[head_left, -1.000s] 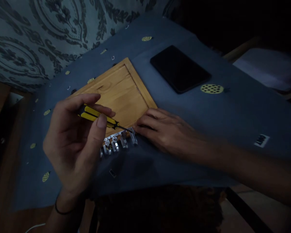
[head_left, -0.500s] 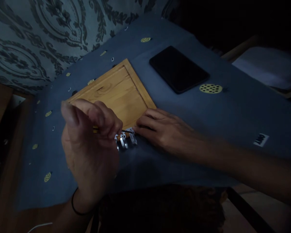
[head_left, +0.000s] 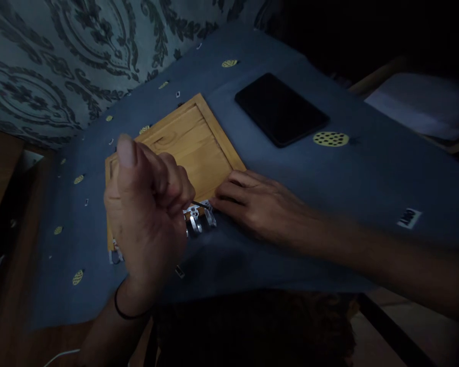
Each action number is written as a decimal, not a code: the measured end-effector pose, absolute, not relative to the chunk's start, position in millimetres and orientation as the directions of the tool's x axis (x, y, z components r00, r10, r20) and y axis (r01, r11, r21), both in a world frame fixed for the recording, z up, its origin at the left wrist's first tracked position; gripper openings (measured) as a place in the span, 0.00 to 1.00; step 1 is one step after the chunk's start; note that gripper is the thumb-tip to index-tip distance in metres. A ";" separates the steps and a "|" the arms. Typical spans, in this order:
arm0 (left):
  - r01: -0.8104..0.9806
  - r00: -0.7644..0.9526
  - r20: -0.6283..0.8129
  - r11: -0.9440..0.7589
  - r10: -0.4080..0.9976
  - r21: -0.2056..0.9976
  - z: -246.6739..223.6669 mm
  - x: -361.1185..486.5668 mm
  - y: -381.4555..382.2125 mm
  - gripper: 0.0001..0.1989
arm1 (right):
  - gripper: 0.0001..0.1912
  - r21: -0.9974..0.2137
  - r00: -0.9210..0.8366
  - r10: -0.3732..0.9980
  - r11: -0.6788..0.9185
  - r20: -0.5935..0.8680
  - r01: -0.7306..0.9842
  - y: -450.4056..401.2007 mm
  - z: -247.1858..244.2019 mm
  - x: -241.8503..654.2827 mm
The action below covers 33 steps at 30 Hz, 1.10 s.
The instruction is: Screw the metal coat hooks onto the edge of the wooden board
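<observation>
A wooden board (head_left: 191,148) with a raised border lies on the blue cloth. My left hand (head_left: 149,204), thumb pointing up, is wrapped round a screwdriver; its handle is hidden in the fist, while its thin dark shaft (head_left: 199,204) slants out to the right. The tip is at a shiny metal hook plate (head_left: 204,208) on the board's near edge. Several metal hooks (head_left: 195,223) hang over that edge, partly behind the fist. My right hand (head_left: 256,204) grips the board's near right corner with bent fingers, the fingertips beside the end hook.
To the right of the board lies a black tablet-like slab (head_left: 283,109). The blue tablecloth (head_left: 271,265) has a pineapple print. A patterned wall (head_left: 92,46) stands behind, and a pale cushion-like shape (head_left: 416,107) is at the far right. The light is dim.
My left fist has turned and shifted slightly right, its thumb now more upright. The board's left corner shows more. My right hand has stayed in place.
</observation>
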<state>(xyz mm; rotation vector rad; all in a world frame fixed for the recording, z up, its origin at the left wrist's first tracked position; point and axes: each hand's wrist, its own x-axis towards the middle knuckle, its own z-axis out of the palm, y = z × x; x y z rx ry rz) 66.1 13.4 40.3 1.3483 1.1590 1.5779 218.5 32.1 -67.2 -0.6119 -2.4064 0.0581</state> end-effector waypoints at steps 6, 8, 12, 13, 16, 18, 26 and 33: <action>-0.048 -0.232 0.308 -0.327 0.923 0.944 52.5 56.5 13.8 0.26 | 0.12 -0.175 -0.692 0.421 0.900 0.586 0.399 32.6 -68.3 220.4; -0.076 -0.252 0.346 -0.375 0.904 0.924 60.0 54.8 13.7 0.27 | 0.12 -0.187 -0.697 0.432 0.896 0.572 0.402 32.6 -67.7 220.3; -0.064 -0.244 0.326 -0.350 0.914 0.935 64.5 52.7 11.8 0.31 | 0.12 -0.195 -0.706 0.436 0.896 0.558 0.399 32.9 -67.1 219.3; -0.058 -0.219 0.321 -0.340 0.921 0.938 62.7 52.8 11.5 0.32 | 0.12 -0.191 -0.702 0.432 0.897 0.566 0.398 32.9 -67.3 219.1; -0.057 -0.176 0.319 -0.333 0.931 0.941 54.1 54.6 11.5 0.31 | 0.11 -0.190 -0.687 0.426 0.899 0.589 0.395 32.7 -68.2 219.2; -0.054 -0.187 0.315 -0.330 0.930 0.942 49.2 56.3 12.1 0.30 | 0.11 -0.193 -0.686 0.421 0.902 0.593 0.387 32.8 -68.8 219.6; -0.018 -0.122 0.316 -0.321 0.941 0.947 43.7 53.9 13.2 0.30 | 0.11 -0.167 -0.670 0.418 0.898 0.613 0.407 32.1 -67.6 217.9; -0.022 -0.129 0.308 -0.314 0.942 0.949 40.6 54.3 11.8 0.30 | 0.10 -0.180 -0.664 0.426 0.895 0.614 0.407 32.1 -67.6 217.5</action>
